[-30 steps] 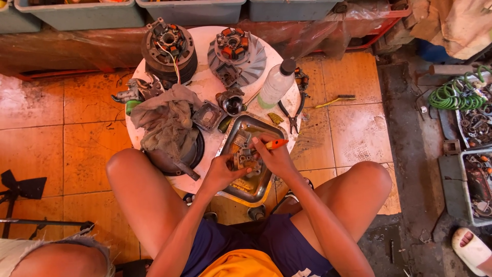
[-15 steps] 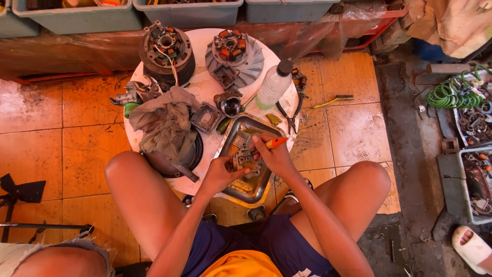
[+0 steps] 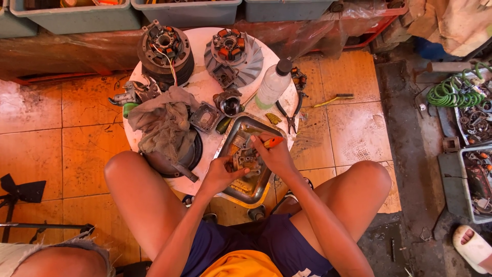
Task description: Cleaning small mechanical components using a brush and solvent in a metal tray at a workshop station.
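The left hand point(image 3: 221, 173) grips a small metal engine part point(image 3: 245, 160) over the steel tray point(image 3: 241, 191) — the right hand point(image 3: 275, 154), at three o'clock, clamps an orange-handled tool point(image 3: 271, 142) onto it. Judging by this, a fastener is being worked; next calls for steady pressure — part held still.

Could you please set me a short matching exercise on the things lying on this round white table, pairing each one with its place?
Things:
1. metal part
2. orange-handled tool
3. grey rag
4. clear bottle

Places:
A. lying on the table's right side, dark cap pointing away
B. in the right hand
C. draped over dark parts on the table's left
D. in the left hand, over the metal tray

Pairs: 1-D, 2-B, 3-C, 4-A
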